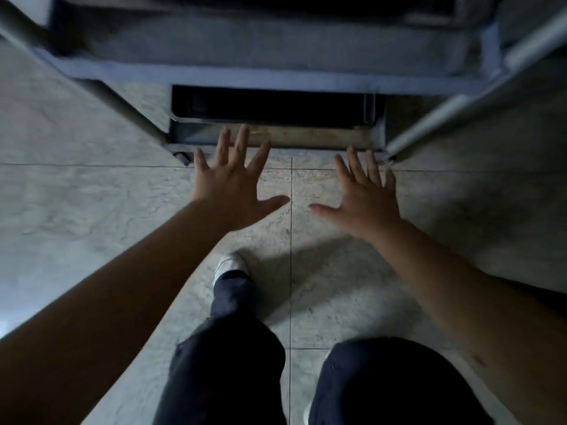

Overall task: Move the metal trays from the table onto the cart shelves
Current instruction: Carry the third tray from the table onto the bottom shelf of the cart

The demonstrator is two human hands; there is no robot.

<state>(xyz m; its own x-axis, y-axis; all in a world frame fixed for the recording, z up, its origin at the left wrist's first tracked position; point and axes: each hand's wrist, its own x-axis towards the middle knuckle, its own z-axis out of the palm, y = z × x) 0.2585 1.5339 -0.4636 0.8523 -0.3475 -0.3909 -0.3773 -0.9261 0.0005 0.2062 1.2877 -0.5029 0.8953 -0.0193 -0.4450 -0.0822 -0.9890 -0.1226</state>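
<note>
I look down at a metal cart (276, 73) from above. A dark metal tray (270, 107) lies on its lowest shelf, whose front lip (306, 139) shows below the tray. My left hand (233, 182) is spread flat with straight fingers, its fingertips at the lip's left part. My right hand (365, 191) is likewise spread, its fingertips just short of the lip's right end. Neither hand holds anything. Whether the fingers touch the shelf cannot be told.
The cart's upper shelf spans the top of the view, with slanted metal legs (122, 99) left and right (435, 118) and a caster (183, 157). Pale stone floor tiles (92, 194) surround it. My legs and a white shoe (230, 265) stand below.
</note>
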